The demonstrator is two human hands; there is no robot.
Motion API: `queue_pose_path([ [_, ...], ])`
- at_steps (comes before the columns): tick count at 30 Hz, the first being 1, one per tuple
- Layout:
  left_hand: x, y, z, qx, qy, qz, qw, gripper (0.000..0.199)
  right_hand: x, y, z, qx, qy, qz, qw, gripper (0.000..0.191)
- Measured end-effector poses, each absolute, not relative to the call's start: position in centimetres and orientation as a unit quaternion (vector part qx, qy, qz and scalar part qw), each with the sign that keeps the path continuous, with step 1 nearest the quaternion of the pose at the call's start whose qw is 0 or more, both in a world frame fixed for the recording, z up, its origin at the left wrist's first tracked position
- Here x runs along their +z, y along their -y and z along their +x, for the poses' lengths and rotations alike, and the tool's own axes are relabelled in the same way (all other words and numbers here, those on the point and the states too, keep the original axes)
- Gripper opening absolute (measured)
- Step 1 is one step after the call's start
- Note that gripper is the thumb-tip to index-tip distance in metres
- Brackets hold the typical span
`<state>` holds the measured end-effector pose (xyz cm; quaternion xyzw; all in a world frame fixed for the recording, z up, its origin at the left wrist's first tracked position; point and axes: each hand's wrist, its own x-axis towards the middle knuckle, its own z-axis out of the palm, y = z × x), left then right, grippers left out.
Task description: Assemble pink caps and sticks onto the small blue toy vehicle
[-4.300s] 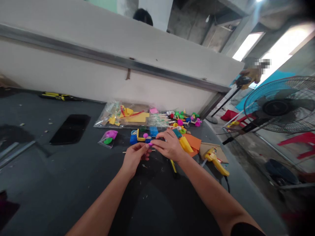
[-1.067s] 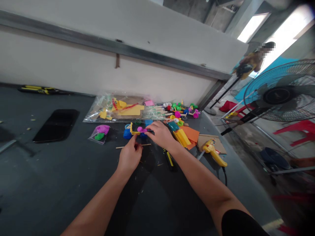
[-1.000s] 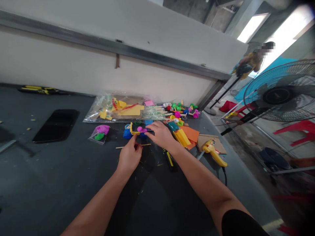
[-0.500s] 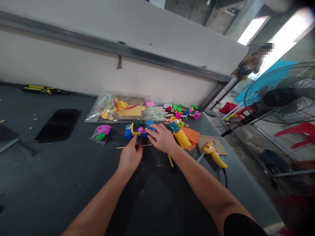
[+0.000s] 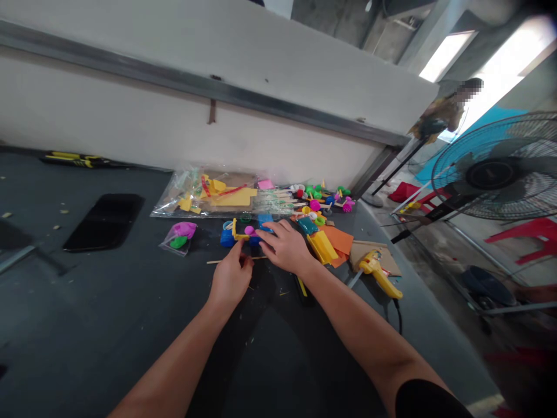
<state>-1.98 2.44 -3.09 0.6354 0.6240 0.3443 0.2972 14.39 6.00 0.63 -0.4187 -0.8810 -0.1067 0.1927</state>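
Observation:
My left hand [image 5: 230,276] rests on the table with its fingers mostly curled. Its index fingertip meets the lower edge of an upright yellow angled piece [image 5: 241,237]; whatever the other fingers hold is hidden. Behind that piece lies a lump of blue clay [image 5: 227,238]. My right hand [image 5: 287,247] reaches in from the right, fingers spread, their tips at a small pink ball [image 5: 249,230] and more blue material. A thin wooden stick [image 5: 214,262] lies beside my left hand, partly covered by it. Under my right wrist shows a black and yellow cutter [image 5: 301,287].
Along the back lies a clear plastic bag [image 5: 163,203] with yellow pieces. Sticks and coloured clay shapes [image 5: 315,204] are heaped right of it. Yellow block [image 5: 322,247], orange sheets [image 5: 342,244] and glue gun [image 5: 380,276] lie right. Leftward are bagged clay [image 5: 183,230] and a phone [image 5: 104,222].
Both hands stay almost where they were; the right fingers have shifted very slightly. The camera view has moved a little.

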Motion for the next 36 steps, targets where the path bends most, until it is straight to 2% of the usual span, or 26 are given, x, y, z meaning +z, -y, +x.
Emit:
queue_pose_path([
  [20,-3.47,-2.55,-2.03,0.347,-0.623,0.633,0.3,0.05,0.81,-5.79,14.03,-0.095,0.885,-0.412,0.194,0.032],
  [27,-3.42,-2.54,-2.07,0.347,-0.621,0.634,0.305,0.049,0.43,-6.12,14.73,-0.078,0.864,-0.428,0.252,0.034],
  [36,-3.37,-2.49,-2.11,0.345,-0.622,0.634,0.303,0.05,0.42,-5.96,14.46,-0.082,0.876,-0.421,0.222,0.033],
])
